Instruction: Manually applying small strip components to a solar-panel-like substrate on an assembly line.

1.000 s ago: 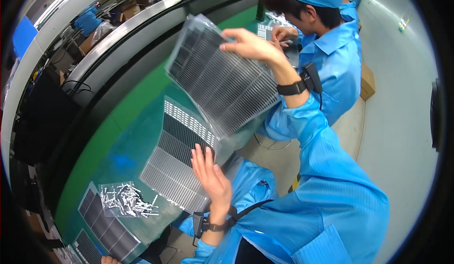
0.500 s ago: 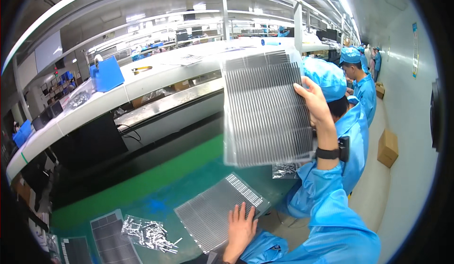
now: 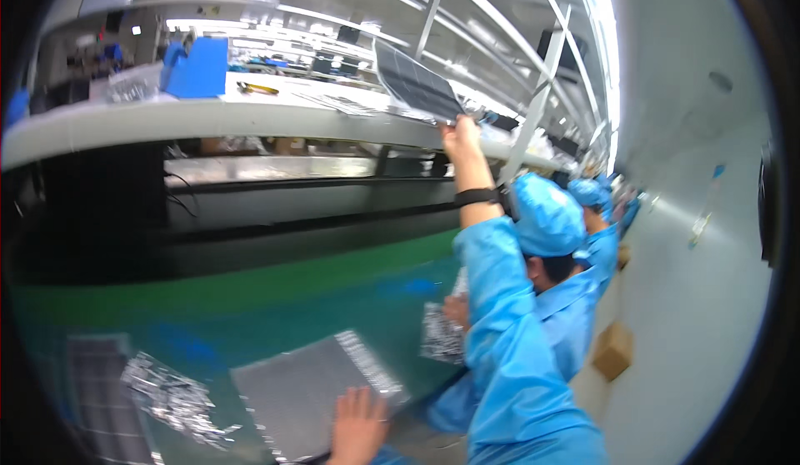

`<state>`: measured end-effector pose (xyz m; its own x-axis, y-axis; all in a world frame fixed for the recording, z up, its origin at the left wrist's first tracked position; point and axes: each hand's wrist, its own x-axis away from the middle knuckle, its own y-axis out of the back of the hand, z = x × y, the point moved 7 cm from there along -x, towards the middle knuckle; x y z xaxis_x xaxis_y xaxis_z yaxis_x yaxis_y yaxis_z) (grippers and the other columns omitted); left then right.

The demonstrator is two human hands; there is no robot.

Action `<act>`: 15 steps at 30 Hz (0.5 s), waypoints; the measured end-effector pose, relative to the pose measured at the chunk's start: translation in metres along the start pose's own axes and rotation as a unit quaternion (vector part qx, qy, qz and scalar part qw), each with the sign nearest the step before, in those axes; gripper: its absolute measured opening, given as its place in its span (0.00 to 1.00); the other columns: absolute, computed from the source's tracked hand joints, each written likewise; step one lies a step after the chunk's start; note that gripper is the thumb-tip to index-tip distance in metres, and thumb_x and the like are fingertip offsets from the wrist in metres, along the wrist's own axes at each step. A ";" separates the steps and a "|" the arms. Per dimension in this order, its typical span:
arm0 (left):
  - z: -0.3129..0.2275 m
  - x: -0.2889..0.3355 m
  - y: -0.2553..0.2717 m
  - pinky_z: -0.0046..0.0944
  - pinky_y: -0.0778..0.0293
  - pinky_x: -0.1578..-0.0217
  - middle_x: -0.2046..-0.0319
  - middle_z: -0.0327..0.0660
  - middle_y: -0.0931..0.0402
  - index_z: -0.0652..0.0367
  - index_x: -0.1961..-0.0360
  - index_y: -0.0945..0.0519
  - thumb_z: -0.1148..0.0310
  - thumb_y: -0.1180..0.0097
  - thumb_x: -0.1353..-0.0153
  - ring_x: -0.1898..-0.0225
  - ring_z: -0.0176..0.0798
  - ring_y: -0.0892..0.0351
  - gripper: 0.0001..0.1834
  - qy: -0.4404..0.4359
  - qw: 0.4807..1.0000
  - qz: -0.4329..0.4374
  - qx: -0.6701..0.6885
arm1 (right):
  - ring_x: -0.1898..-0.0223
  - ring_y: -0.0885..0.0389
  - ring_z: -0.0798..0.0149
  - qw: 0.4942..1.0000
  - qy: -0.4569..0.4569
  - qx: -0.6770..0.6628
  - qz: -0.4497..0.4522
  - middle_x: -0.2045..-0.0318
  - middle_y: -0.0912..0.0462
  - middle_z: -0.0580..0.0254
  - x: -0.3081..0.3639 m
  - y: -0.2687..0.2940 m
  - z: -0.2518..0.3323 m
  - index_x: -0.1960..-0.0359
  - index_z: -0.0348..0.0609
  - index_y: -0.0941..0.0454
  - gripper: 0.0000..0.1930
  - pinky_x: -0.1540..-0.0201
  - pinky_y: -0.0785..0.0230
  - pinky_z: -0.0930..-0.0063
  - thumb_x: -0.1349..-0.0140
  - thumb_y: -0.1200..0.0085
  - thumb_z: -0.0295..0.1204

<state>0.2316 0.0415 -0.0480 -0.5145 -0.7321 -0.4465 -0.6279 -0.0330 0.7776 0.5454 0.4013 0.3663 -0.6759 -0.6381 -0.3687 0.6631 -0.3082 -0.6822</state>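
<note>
My right hand [image 3: 461,137] is raised high over the white shelf, fingers pinched on the lower edge of a dark sheet with fine stripes [image 3: 417,82]. The sheet tilts up and is seen nearly edge on. Below, my left hand [image 3: 358,427] lies flat with its fingers extended, on the right part of a grey striped sheet [image 3: 304,394] with a pale row of marks along one edge. This sheet lies on the green work surface. To its left is a clear bag of small silvery parts [image 3: 175,398], then another dark sheet [image 3: 104,398].
A white shelf [image 3: 275,123] crosses the far side, bearing a blue holder [image 3: 197,69], a yellow-and-black tool [image 3: 257,88] and flat papers. Co-workers in blue caps [image 3: 546,215] sit close on the right. A second bag of silvery parts [image 3: 442,332] lies near a co-worker's hand. Behind them stands a carton [image 3: 613,352].
My right hand has carried the striped sheet up, away and to the left, over the shelf, tilting it. The view has swung. My left hand stays on the lower sheet.
</note>
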 end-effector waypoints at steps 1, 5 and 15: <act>-0.005 -0.001 -0.003 0.68 0.46 0.27 0.29 0.59 0.36 0.58 0.35 0.24 0.61 0.34 0.43 0.27 0.67 0.40 0.33 -0.022 1.000 -0.009 -0.002 | 0.49 0.18 0.41 0.992 0.010 0.068 0.103 0.48 0.23 0.37 -0.014 0.002 0.017 0.48 0.23 0.32 0.12 0.42 0.18 0.39 0.29 0.55 0.20; -0.015 -0.015 -0.015 0.65 0.40 0.30 0.31 0.57 0.31 0.53 0.33 0.24 0.59 0.40 0.35 0.29 0.66 0.34 0.29 -0.077 0.992 0.037 -0.090 | 0.61 0.18 0.56 0.988 -0.090 0.123 0.033 0.61 0.25 0.51 -0.014 0.041 0.022 0.53 0.30 0.32 0.13 0.62 0.14 0.67 0.24 0.51 0.32; -0.012 -0.025 0.016 0.56 0.36 0.30 0.29 0.55 0.33 0.51 0.30 0.27 0.62 0.47 0.28 0.29 0.60 0.32 0.26 -0.099 0.991 0.046 -0.074 | 0.46 0.17 0.46 0.647 0.481 0.457 0.376 0.50 0.13 0.50 0.171 -0.107 0.009 0.47 0.43 0.15 0.15 0.42 0.25 0.58 0.32 0.40 0.33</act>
<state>0.2414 0.0515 -0.0193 -0.6792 -0.5894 -0.4373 -0.4882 -0.0821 0.8689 0.3617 0.3192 0.3819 0.3510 -0.2515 -0.9020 0.5372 -0.7349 0.4140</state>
